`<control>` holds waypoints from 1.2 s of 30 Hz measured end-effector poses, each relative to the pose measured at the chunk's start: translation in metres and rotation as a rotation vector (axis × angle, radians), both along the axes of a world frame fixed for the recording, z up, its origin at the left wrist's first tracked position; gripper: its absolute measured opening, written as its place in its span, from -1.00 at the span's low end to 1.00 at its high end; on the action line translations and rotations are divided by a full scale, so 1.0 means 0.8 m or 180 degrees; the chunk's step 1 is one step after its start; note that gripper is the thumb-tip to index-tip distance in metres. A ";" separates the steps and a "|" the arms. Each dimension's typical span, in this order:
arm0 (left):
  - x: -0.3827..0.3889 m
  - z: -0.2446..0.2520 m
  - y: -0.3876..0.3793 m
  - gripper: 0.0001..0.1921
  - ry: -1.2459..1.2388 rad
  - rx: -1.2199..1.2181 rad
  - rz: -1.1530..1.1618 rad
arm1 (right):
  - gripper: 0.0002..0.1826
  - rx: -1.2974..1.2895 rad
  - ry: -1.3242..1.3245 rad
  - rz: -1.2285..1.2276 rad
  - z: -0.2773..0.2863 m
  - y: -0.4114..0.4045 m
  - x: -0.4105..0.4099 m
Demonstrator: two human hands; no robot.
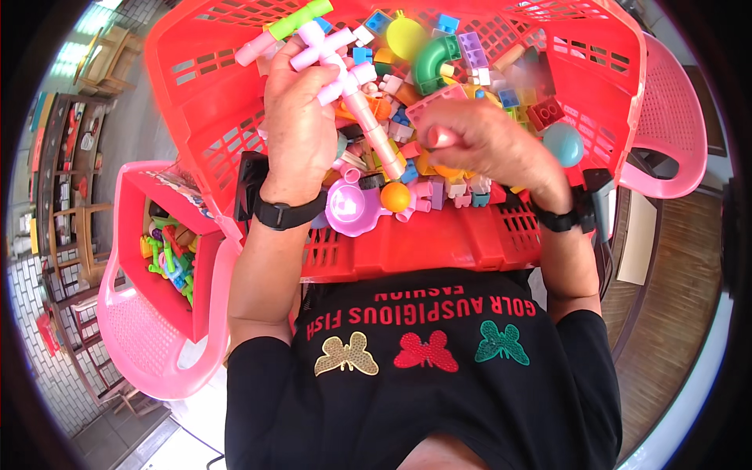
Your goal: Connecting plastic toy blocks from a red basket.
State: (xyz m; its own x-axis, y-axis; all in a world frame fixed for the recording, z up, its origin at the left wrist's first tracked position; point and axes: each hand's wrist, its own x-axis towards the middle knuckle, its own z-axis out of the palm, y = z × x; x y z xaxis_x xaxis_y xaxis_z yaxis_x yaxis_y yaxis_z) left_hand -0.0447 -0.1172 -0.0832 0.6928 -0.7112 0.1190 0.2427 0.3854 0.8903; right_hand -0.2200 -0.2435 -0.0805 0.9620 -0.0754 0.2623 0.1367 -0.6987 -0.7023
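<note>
My left hand (299, 126) grips a joined run of toy plastic pipe pieces (371, 126). Lilac cross-shaped connectors (322, 48) form its upper part, a pale pink stem slants down from them, and a green and pink branch (299, 17) reaches to the upper left. Blurred by motion, my right hand (490, 141) closes around a short pink pipe piece (442, 137), one end of it facing me. Both hands are over a red plastic basket (411, 249) filled with mixed building blocks and toys. A pink block plate (432, 106) lies just beyond the right hand's fingers.
Inside the basket are a green curved tube (426, 67), a purple toy pan (352, 207), an orange ball (395, 197) and a teal ball (563, 144). To the left, a red box (205, 282) of toy pieces rests on a pink chair (141, 346). Another pink chair (670, 117) stands right.
</note>
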 end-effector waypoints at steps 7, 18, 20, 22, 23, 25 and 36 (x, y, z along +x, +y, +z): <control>-0.003 0.009 -0.005 -0.53 0.0088 -0.0119 0.0081 | -0.73 -0.2203 0.0213 -0.0494 -0.039 0.049 0.015; -0.009 0.005 0.002 -0.57 0.0179 -0.0168 -0.0033 | -0.78 -0.1191 0.0121 -0.0656 -0.003 0.020 -0.002; -0.011 0.007 0.002 -0.58 0.0231 -0.0155 -0.0149 | -0.73 -0.0588 -0.0177 -0.0962 0.025 0.003 -0.009; -0.013 0.008 0.002 -0.60 0.0296 -0.0101 -0.0286 | -0.66 -0.0183 -0.0358 -0.1214 0.044 -0.010 -0.019; -0.012 0.009 0.002 -0.61 0.0318 -0.0084 -0.0432 | -0.70 -0.0224 -0.0481 -0.1249 0.050 -0.017 -0.022; -0.014 0.010 0.002 -0.63 0.0348 -0.0052 -0.0610 | -0.75 0.0423 -0.0401 -0.1537 0.059 -0.013 -0.029; -0.029 0.011 0.001 -0.68 0.0247 0.0199 -0.0976 | -0.70 0.2574 -0.0228 -0.1023 0.022 -0.010 -0.030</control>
State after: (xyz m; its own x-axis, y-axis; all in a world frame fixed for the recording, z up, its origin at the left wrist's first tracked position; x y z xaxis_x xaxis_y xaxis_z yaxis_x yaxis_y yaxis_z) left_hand -0.0677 -0.1162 -0.0746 0.4505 -0.8925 0.0238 0.4072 0.2291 0.8842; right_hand -0.2440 -0.2512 -0.0631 0.8454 -0.5296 0.0701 0.0814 -0.0020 -0.9967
